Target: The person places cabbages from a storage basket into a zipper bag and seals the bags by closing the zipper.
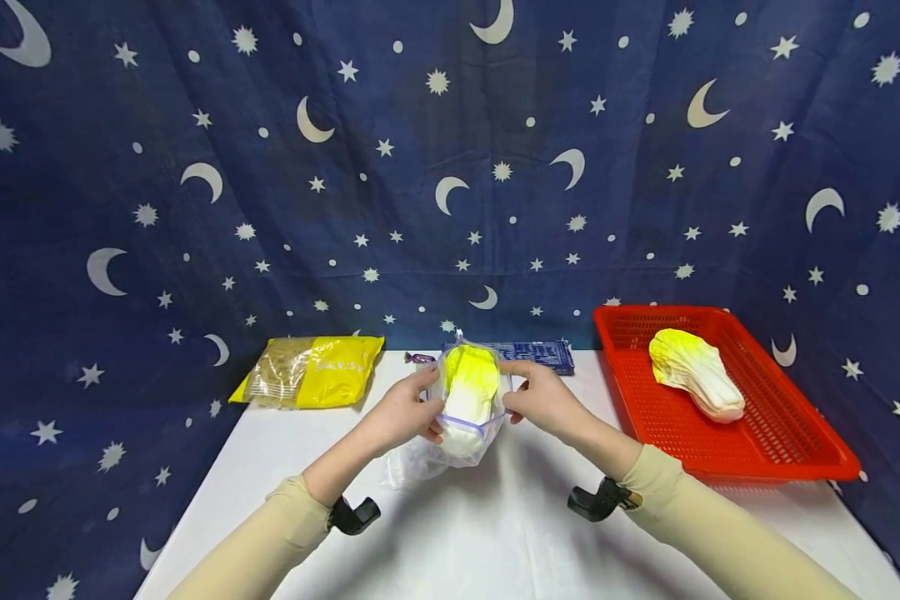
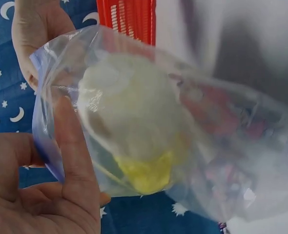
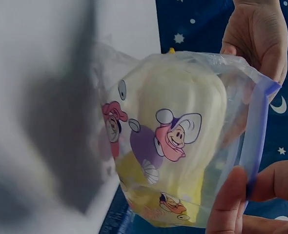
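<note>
From the head view, our left hand (image 1: pixel 405 412) and right hand (image 1: pixel 540 398) pinch the mouth of a clear plastic zip bag with a blue seal strip (image 1: pixel 461 429), raised near the white worktop's (image 1: pixel 495 533) back edge. A yellow-and-white toy cabbage (image 1: pixel 468 387) sits inside; another (image 1: pixel 696 373) waits in the red plastic basket (image 1: pixel 787 433) at the right edge.

The left wrist view shows our thumb (image 2: pixel 73 146) on the strip (image 2: pixel 41 122).

In the right wrist view the mouth looks unsealed, so closing remains.

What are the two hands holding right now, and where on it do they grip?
Both hold one clear zip bag with a cabbage inside. The left hand and right hand each pinch the bag's mouth edge at the blue zip strip, on opposite sides.
</note>
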A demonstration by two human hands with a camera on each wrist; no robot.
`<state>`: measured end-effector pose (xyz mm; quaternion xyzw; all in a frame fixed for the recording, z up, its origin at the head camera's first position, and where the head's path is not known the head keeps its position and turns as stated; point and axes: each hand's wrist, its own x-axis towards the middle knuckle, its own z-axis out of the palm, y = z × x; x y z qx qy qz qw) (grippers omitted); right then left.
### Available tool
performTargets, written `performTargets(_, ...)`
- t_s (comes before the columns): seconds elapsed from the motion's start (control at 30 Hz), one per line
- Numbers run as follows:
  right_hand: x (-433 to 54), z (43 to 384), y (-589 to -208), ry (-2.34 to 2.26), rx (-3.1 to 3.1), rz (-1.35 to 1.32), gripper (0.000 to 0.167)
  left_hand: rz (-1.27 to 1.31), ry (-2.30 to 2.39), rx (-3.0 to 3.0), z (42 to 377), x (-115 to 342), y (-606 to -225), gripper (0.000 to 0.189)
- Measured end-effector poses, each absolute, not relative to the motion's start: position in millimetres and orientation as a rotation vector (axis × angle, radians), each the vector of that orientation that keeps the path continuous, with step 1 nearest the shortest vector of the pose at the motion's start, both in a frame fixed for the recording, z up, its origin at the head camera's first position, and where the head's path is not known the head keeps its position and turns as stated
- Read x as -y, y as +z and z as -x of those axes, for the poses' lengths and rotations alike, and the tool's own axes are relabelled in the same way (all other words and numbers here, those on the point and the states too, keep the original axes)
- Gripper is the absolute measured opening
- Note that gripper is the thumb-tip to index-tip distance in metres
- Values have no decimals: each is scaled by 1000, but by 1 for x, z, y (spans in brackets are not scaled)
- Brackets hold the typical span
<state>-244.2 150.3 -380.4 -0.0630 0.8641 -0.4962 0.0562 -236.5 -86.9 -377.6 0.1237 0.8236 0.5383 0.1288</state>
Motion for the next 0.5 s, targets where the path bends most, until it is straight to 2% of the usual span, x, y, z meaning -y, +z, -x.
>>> performTargets(0.5, -142, 256, -337, -1461, -2526, 158, 75, -370, 1457, -2481, 245, 93, -336, 69)
